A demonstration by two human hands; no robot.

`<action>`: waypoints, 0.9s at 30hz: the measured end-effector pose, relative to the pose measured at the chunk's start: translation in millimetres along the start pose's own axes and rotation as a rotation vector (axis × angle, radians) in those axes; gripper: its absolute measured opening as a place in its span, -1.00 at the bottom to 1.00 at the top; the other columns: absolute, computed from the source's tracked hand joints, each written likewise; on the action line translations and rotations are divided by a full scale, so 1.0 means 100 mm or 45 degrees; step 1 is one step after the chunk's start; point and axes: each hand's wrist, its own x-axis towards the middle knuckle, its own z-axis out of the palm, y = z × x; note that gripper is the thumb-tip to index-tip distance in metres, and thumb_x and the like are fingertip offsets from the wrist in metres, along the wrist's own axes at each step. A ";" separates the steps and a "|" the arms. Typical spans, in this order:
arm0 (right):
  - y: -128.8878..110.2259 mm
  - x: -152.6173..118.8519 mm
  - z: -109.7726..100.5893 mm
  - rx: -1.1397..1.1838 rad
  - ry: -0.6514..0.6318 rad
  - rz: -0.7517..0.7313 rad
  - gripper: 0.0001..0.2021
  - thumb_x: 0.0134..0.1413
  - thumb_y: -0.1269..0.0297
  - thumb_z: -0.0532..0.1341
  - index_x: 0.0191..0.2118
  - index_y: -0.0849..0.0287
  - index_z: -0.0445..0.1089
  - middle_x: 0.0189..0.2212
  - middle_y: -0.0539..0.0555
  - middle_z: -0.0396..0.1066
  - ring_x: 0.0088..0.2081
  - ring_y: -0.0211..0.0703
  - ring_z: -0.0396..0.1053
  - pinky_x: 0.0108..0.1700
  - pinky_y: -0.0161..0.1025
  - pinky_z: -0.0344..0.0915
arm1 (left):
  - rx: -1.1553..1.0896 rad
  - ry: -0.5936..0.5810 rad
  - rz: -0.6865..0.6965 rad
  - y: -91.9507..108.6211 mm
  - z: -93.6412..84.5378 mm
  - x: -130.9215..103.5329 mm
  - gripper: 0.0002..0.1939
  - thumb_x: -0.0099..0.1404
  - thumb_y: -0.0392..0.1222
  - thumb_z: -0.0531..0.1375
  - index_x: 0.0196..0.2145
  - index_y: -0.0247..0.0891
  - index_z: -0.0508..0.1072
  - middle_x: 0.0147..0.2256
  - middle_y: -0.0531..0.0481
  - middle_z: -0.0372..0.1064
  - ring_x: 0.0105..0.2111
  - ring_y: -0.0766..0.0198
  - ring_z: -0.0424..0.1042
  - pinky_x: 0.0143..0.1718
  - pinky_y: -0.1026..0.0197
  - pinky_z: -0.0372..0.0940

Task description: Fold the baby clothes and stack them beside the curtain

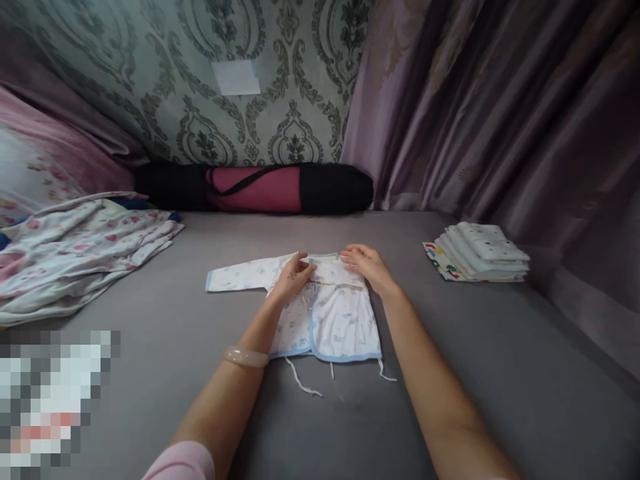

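A small white baby top (343, 323) with blue trim and a faint print lies flat on the grey bed surface. Its sleeve on the left stretches outward, while the sleeve on the right lies folded across the chest. My left hand (295, 277) rests on the upper middle of the top near the collar, thumb and fingers apart. At the top's right shoulder, my right hand (367, 265) touches the cloth with its fingers spread. White tie strings trail from the lower hem.
A neat stack of folded cloths (483, 252) sits at the right. Crumpled printed fabric (90, 247) lies at the left. A long black and dark pink bag (260, 189) runs along the wall. Purple curtains (450, 100) hang at the right.
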 end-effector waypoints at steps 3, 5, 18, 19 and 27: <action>0.08 0.13 -0.17 -0.209 0.210 -0.103 -0.71 0.29 0.37 -0.06 -0.04 0.21 0.36 -0.02 0.23 0.45 -0.10 -0.21 0.47 -0.09 -0.25 0.37 | -0.051 -0.038 0.070 -0.04 0.00 0.01 -0.51 0.18 -0.22 0.18 0.08 -0.29 0.31 -0.33 0.02 0.34 -0.48 0.40 0.32 -0.48 0.37 0.25; 0.15 0.17 -0.21 -0.514 0.254 -0.220 -0.67 0.27 0.37 -0.06 0.01 0.23 0.36 0.00 0.24 0.43 -0.01 -0.17 0.42 0.03 -0.19 0.30 | -0.039 -0.051 0.141 -0.07 0.01 0.03 -0.53 0.16 -0.24 0.17 0.05 -0.28 0.35 -0.36 0.03 0.33 -0.49 0.40 0.29 -0.48 0.37 0.24; 0.38 -0.15 0.24 -1.527 -0.244 -0.416 -0.38 0.34 -0.03 -0.23 0.39 0.14 -0.17 0.39 0.19 -0.32 0.38 0.07 -0.39 0.33 0.10 -0.38 | 0.382 0.104 0.390 -0.18 -0.02 0.08 -0.63 0.20 -0.28 0.08 -0.08 -0.26 0.53 -0.36 -0.01 0.38 -0.41 0.32 0.30 -0.26 0.26 0.28; 0.40 -0.15 0.23 -1.534 -0.240 -0.422 -0.39 0.34 -0.04 -0.23 0.40 0.11 -0.18 0.39 0.18 -0.33 0.38 0.08 -0.39 0.32 0.11 -0.38 | 0.428 0.111 0.407 -0.19 -0.02 0.09 -0.65 0.20 -0.29 0.08 -0.12 -0.27 0.55 -0.37 -0.02 0.38 -0.40 0.30 0.31 -0.23 0.24 0.28; 0.45 -0.14 0.24 -1.557 -0.228 -0.483 -0.41 0.33 -0.07 -0.21 0.39 -0.03 -0.19 0.40 0.14 -0.34 0.37 0.13 -0.39 0.31 0.15 -0.37 | 0.658 0.121 0.469 -0.17 -0.05 0.05 -0.64 0.19 -0.31 0.05 -0.09 -0.33 0.50 -0.31 -0.09 0.37 -0.35 0.25 0.34 -0.15 0.17 0.31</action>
